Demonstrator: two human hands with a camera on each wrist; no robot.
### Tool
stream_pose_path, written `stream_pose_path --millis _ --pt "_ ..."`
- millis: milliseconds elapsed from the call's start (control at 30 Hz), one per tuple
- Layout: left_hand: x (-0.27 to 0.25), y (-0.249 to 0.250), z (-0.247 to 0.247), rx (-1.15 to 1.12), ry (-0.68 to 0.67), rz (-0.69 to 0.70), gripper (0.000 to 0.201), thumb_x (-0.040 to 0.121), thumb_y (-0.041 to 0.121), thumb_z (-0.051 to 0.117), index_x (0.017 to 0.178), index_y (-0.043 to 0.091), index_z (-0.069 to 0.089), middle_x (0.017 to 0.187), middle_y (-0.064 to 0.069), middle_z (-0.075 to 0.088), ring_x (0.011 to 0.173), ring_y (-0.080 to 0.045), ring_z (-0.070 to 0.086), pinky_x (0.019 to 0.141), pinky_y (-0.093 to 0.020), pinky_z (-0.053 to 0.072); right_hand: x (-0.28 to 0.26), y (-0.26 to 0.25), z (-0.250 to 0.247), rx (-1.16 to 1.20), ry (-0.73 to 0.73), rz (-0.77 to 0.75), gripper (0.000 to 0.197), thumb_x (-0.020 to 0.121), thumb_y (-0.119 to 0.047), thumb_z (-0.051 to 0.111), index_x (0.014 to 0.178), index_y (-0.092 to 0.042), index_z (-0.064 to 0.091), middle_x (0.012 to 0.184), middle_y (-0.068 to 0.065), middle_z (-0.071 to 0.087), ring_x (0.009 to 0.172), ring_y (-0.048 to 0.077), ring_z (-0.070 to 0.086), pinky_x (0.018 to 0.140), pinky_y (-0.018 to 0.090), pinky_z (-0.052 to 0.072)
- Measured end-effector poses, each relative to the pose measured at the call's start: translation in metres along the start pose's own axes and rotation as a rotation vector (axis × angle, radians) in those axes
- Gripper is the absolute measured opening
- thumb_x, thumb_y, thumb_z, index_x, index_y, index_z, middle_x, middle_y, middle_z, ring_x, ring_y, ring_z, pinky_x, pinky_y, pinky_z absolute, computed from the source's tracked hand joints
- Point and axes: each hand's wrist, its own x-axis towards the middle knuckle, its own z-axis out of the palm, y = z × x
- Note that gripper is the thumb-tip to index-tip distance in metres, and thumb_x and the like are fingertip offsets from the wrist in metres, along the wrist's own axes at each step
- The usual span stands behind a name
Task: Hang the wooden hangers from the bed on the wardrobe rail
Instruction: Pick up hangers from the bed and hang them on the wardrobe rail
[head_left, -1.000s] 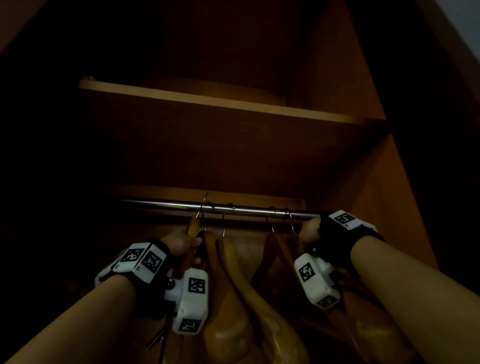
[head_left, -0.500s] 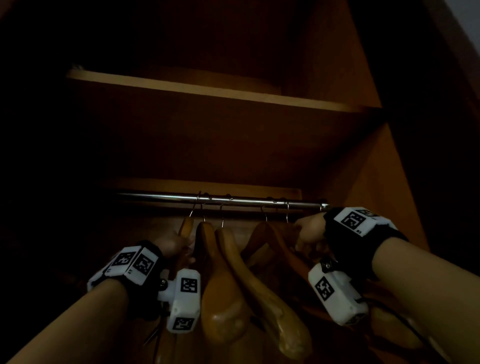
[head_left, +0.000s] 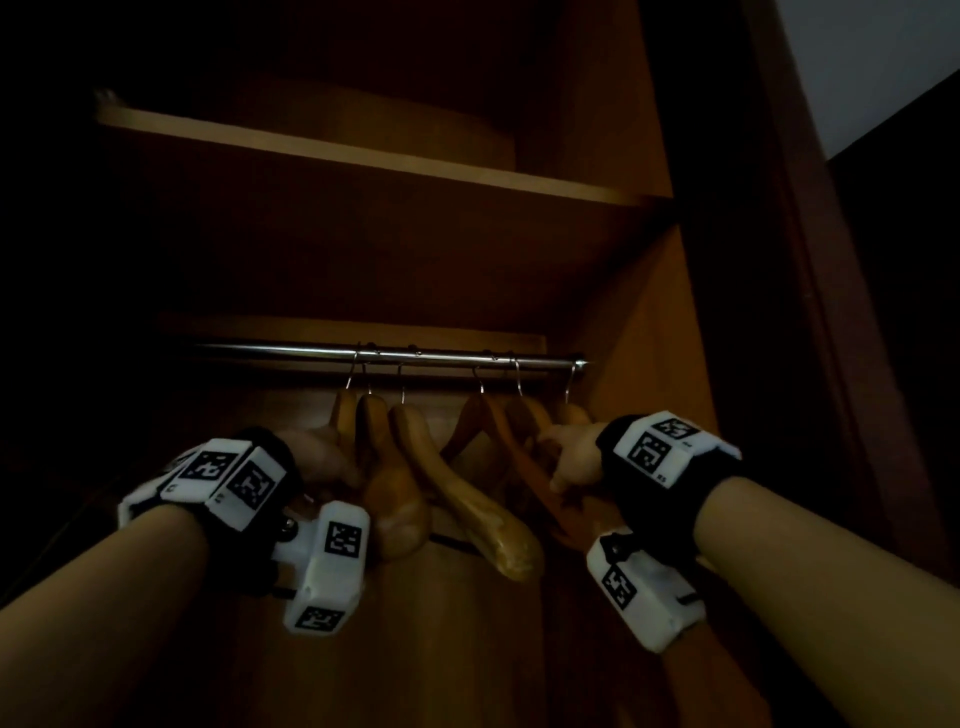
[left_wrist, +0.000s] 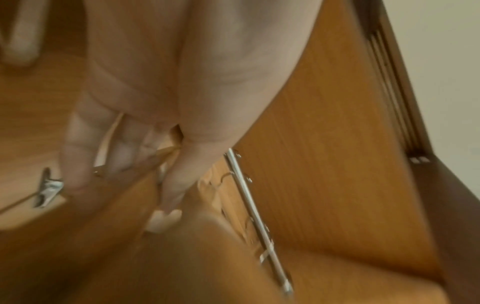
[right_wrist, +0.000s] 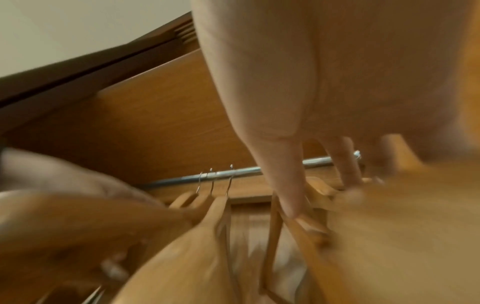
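Note:
A steel wardrobe rail (head_left: 415, 354) carries several wooden hangers (head_left: 467, 499) by their wire hooks. My left hand (head_left: 317, 457) is at the leftmost hanger (head_left: 344, 415), just below the rail. In the blurred left wrist view the left hand (left_wrist: 124, 185) has its thumb on one side of the wood and its fingers on the other. My right hand (head_left: 569, 457) is at the right-hand group of hangers (head_left: 524, 415). In the right wrist view the right hand (right_wrist: 319, 191) lays its thumb on a hanger shoulder, with fingers behind it.
A wooden shelf (head_left: 363, 156) runs above the rail, and the wardrobe's side wall (head_left: 670, 415) is close on the right. The interior is dark, darkest to the left. A metal clip (left_wrist: 48, 191) sits on the left hanger's bar.
Both hands have come down from rail height to the hangers' shoulders. The right hand left the rail's right end, where a hook now shows.

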Motion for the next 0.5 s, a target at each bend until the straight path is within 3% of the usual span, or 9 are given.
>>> stream_pose_path --millis 100,167,200,233,300,333,433,500 --pt "-0.019 0.003 0.01 0.071 0.029 0.032 0.041 0.091 -0.003 0.051 0.132 -0.002 0.044 0.121 -0.025 0.057 0.103 -0.037 0.06 0.086 -0.043 0.051 -0.025 -0.001 0.001 0.031 0.017 -0.002 0.064 0.095 -0.022 0.052 0.15 -0.015 0.019 0.152 0.009 0.03 0.136 0.027 0.037 0.106 0.035 0.039" --pt "-0.039 0.01 0.016 0.131 0.052 0.068 0.044 0.092 -0.005 0.049 0.135 -0.006 0.04 0.13 -0.029 0.052 0.077 -0.029 0.061 0.062 -0.03 0.054 -0.041 0.0 -0.001 0.053 0.023 -0.001 0.062 0.097 -0.022 0.049 0.15 -0.012 0.019 0.153 0.009 0.028 0.138 0.027 0.034 0.108 0.034 0.036" --pt "-0.048 0.014 0.016 0.171 0.066 0.084 0.043 0.092 -0.005 0.049 0.134 -0.008 0.04 0.131 -0.03 0.051 0.069 -0.025 0.056 0.049 -0.023 0.05 -0.05 0.0 -0.002 0.057 0.025 -0.003 0.061 0.097 -0.021 0.05 0.149 -0.01 0.021 0.152 0.01 0.03 0.138 0.027 0.035 0.109 0.035 0.036" --pt "-0.055 0.018 0.015 0.184 0.095 0.099 0.044 0.091 -0.005 0.052 0.133 -0.009 0.041 0.131 -0.029 0.051 0.072 -0.027 0.056 0.044 -0.021 0.046 -0.059 0.0 -0.005 0.064 0.03 -0.005 0.06 0.096 -0.021 0.051 0.148 -0.009 0.024 0.15 0.011 0.034 0.136 0.027 0.038 0.109 0.036 0.038" --pt "-0.065 0.026 0.009 0.238 0.19 0.12 0.049 0.086 0.0 0.061 0.131 -0.007 0.044 0.125 -0.025 0.054 0.097 -0.032 0.057 0.058 -0.025 0.045 -0.08 0.004 -0.011 0.076 0.054 -0.019 0.059 0.093 -0.022 0.055 0.145 -0.01 0.03 0.147 0.011 0.039 0.131 0.028 0.043 0.106 0.037 0.041" --pt "-0.072 0.031 0.006 0.259 0.216 0.137 0.051 0.083 0.002 0.065 0.129 -0.006 0.044 0.115 -0.022 0.056 0.099 -0.031 0.056 0.063 -0.029 0.046 -0.091 0.006 -0.016 0.077 0.068 -0.027 0.059 0.093 -0.021 0.055 0.146 -0.011 0.03 0.147 0.011 0.038 0.132 0.027 0.043 0.106 0.036 0.041" --pt "-0.095 0.053 0.002 0.175 0.257 0.249 0.051 0.078 0.007 0.071 0.12 -0.009 0.048 0.098 -0.023 0.061 0.085 -0.03 0.056 0.068 -0.036 0.047 -0.128 0.02 -0.032 0.094 0.133 -0.038 0.06 0.096 -0.015 0.051 0.149 -0.011 0.023 0.152 0.01 0.029 0.137 0.027 0.036 0.104 0.032 0.039" --pt "-0.123 0.076 0.014 0.148 0.256 0.321 0.047 0.08 0.011 0.071 0.114 -0.009 0.047 0.093 -0.021 0.06 0.084 -0.03 0.054 0.062 -0.033 0.044 -0.156 0.035 -0.042 0.148 0.146 -0.026 0.063 0.096 -0.011 0.051 0.15 -0.015 0.019 0.154 0.009 0.026 0.138 0.027 0.034 0.103 0.033 0.04"
